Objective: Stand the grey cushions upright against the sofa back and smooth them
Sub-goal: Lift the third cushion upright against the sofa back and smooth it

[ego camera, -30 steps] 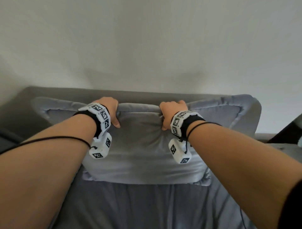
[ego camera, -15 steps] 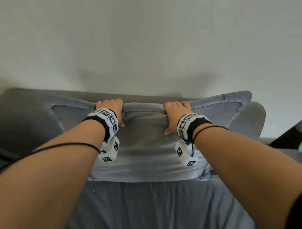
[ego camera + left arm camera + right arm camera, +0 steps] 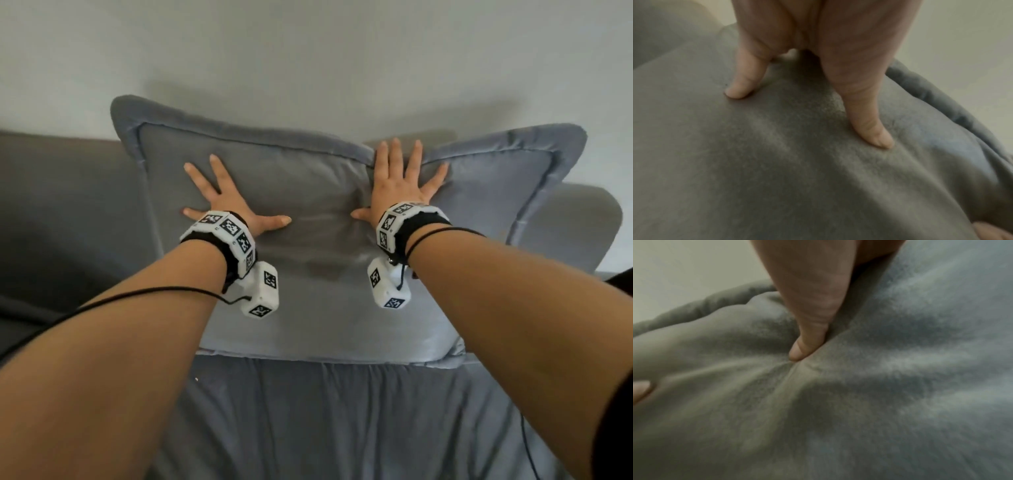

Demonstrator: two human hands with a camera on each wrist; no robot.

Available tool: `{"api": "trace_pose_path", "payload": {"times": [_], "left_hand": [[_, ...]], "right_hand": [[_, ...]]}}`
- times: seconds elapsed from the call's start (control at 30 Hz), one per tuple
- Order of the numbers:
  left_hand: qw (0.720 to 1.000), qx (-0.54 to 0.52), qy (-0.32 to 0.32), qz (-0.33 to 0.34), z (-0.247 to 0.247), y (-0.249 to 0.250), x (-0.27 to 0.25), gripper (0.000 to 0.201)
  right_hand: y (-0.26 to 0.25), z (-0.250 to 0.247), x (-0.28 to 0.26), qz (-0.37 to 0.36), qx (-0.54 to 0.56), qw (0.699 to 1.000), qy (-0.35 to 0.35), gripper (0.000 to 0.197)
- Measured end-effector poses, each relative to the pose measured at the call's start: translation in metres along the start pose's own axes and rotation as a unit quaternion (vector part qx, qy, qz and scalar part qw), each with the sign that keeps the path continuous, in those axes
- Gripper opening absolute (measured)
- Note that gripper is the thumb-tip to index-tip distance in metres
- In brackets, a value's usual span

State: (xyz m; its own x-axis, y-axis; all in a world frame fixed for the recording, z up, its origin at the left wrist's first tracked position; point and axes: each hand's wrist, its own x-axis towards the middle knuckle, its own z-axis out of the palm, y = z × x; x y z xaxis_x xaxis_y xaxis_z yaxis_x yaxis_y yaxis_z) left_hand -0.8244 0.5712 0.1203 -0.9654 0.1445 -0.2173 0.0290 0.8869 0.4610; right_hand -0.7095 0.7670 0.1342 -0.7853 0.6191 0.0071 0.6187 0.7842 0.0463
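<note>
A large grey cushion (image 3: 308, 212) with a piped border stands upright against the sofa back (image 3: 68, 192); its top edge dips in the middle. My left hand (image 3: 226, 198) lies flat on the cushion's left half, fingers spread and straight. My right hand (image 3: 400, 185) presses flat near the dip at the top centre, fingers reaching the upper edge. In the left wrist view my fingertips (image 3: 877, 138) press into the grey fabric (image 3: 797, 162). The right wrist view shows a fingertip (image 3: 803, 347) sunk in a crease of the cushion (image 3: 900, 386).
A grey wrinkled cover (image 3: 325, 418) lies over the sofa seat below the cushion. The sofa's right arm (image 3: 575, 233) rises beside the cushion. A plain pale wall (image 3: 308, 51) stands behind the sofa. A black cable (image 3: 527, 445) trails at the lower right.
Both hands have let go of the cushion's top edge and opened flat on its front face. The cushion now stands taller against the sofa back.
</note>
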Motion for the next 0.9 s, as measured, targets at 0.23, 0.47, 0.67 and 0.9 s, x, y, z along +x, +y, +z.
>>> {"api": "trace_pose_path", "payload": {"times": [0.23, 0.47, 0.67, 0.9], "left_hand": [[1.0, -0.006, -0.009, -0.012, 0.002, 0.008, 0.02, 0.147], [1.0, -0.017, -0.005, 0.011, 0.007, -0.002, 0.027, 0.149], [0.999, -0.034, -0.008, 0.018, -0.002, -0.011, -0.004, 0.131], [0.996, -0.078, -0.04, 0.031, 0.006, 0.009, -0.049, 0.117]], "right_hand": [[0.007, -0.003, 0.023, -0.02, 0.019, 0.999, -0.038, 0.121], [0.009, 0.0, 0.013, -0.044, 0.028, 0.998, -0.029, 0.111], [0.019, 0.008, -0.034, -0.07, 0.018, 0.996, -0.053, 0.108], [0.037, 0.013, -0.075, 0.005, 0.008, 0.994, -0.11, 0.126]]}}
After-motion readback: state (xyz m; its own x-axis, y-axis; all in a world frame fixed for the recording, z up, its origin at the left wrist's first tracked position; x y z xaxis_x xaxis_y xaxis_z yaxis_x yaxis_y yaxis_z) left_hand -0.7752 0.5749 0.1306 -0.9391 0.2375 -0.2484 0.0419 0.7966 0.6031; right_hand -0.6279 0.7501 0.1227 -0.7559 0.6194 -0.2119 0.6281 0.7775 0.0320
